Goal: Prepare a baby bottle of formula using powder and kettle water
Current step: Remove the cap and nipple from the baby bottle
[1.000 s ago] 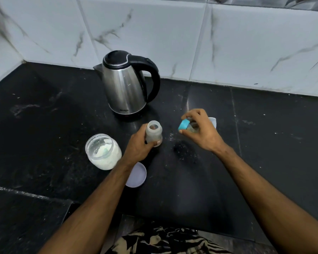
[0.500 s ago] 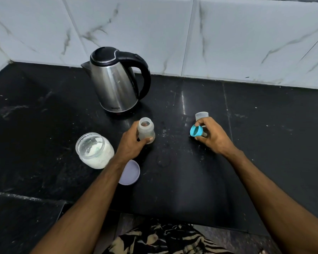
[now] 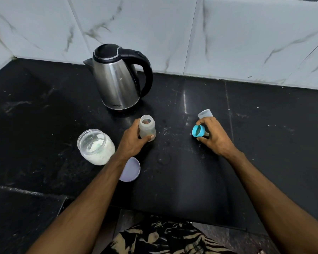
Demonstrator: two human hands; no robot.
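Note:
My left hand (image 3: 134,142) grips a small translucent baby bottle (image 3: 147,127) that stands upright and uncapped on the black counter (image 3: 264,143). My right hand (image 3: 214,137) holds the blue teat ring (image 3: 198,131) low over the counter, its opening tilted to the left and the teat tip poking out behind it. A clear bottle cap (image 3: 205,113) stands just behind that hand. Left of the bottle is an open glass jar of white formula powder (image 3: 95,146). A steel kettle (image 3: 117,77) with a black lid and handle stands behind, its lid closed.
The jar's pale lilac lid (image 3: 130,170) lies flat by my left forearm. White marble-look tiles (image 3: 228,37) back the counter. The counter's front edge runs below my arms, with a lower ledge (image 3: 17,217) at the left. Powder specks dot the surface near the bottle.
My right hand has carried the blue teat ring away from the bottle to the right and down toward the counter. The left hand has kept its grip on the bottle.

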